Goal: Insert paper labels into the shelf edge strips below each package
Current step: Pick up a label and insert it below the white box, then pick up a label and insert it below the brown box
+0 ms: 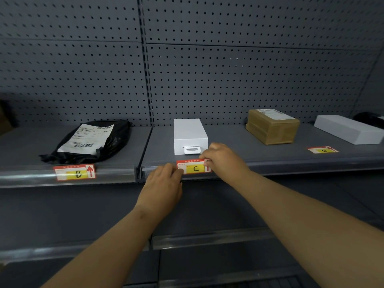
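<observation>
A red and yellow paper label marked C [195,167] sits at the clear edge strip [291,166] below a small white box [189,135]. My left hand [163,185] pinches its left end, and my right hand [223,157] pinches its right end. A label marked B [75,172] is in the strip [31,177] below a black mailer bag [91,140]. A label marked D [322,150] lies flat on the shelf, in front of and to the right of a brown cardboard box [272,126].
A flat white box [351,129] lies at the far right, with a dark object [369,119] behind it. A grey pegboard wall [207,69] backs the shelf. Lower shelves with their own strips [207,238] run below my forearms.
</observation>
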`<move>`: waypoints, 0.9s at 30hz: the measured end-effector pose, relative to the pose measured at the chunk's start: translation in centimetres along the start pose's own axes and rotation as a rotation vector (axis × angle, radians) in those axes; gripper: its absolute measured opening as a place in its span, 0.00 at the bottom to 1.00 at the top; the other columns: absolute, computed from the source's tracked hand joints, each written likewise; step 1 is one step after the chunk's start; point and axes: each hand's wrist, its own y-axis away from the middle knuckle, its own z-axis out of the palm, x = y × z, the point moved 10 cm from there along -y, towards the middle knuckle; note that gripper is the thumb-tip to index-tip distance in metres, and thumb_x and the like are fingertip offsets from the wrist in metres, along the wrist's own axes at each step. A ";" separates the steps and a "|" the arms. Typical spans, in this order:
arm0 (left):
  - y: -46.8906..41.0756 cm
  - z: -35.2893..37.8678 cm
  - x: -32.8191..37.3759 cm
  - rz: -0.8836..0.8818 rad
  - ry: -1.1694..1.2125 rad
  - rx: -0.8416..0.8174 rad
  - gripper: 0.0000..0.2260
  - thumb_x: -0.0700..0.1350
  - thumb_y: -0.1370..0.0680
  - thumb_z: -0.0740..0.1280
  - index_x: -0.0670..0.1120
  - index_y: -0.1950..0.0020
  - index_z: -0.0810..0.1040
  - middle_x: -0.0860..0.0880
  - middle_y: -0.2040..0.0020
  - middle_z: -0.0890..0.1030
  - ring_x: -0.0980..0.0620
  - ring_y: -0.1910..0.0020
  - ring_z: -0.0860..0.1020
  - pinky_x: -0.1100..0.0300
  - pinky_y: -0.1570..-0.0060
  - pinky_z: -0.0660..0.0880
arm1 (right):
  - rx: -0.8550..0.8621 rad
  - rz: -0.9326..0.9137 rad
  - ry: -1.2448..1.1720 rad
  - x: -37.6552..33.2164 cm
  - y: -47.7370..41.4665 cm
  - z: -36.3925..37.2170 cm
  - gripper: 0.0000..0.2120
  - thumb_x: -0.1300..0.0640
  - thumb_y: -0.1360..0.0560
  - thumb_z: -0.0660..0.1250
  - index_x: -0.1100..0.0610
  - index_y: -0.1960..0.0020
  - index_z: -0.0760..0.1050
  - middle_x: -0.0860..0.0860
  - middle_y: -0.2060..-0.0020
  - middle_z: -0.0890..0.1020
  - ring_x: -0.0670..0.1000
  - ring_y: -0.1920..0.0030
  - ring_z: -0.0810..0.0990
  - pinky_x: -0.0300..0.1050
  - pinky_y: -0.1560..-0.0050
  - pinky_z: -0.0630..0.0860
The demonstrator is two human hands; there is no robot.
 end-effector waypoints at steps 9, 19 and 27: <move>-0.8 -1.4 2.5 0.011 -0.091 0.023 0.10 0.43 0.31 0.72 0.41 0.53 0.79 0.42 0.57 0.79 0.41 0.59 0.78 0.48 0.56 0.76 | 0.170 0.077 -0.098 2.7 1.3 -3.8 0.16 0.58 0.25 0.66 0.56 0.38 0.74 0.56 0.47 0.77 0.55 0.43 0.73 0.48 0.44 0.71; -7.2 -0.8 15.7 0.165 -0.081 0.126 0.10 0.45 0.27 0.68 0.40 0.50 0.78 0.41 0.55 0.78 0.39 0.57 0.76 0.47 0.55 0.73 | 0.250 0.176 -0.105 15.0 6.1 -10.1 0.15 0.58 0.26 0.67 0.58 0.40 0.76 0.57 0.48 0.78 0.56 0.45 0.75 0.49 0.44 0.73; -12.4 2.8 27.2 0.141 -0.035 0.114 0.12 0.48 0.24 0.63 0.43 0.44 0.76 0.43 0.51 0.77 0.43 0.53 0.75 0.50 0.51 0.71 | 0.149 0.330 -0.035 31.1 10.9 -14.5 0.17 0.55 0.26 0.67 0.57 0.37 0.73 0.57 0.42 0.76 0.55 0.41 0.74 0.47 0.39 0.70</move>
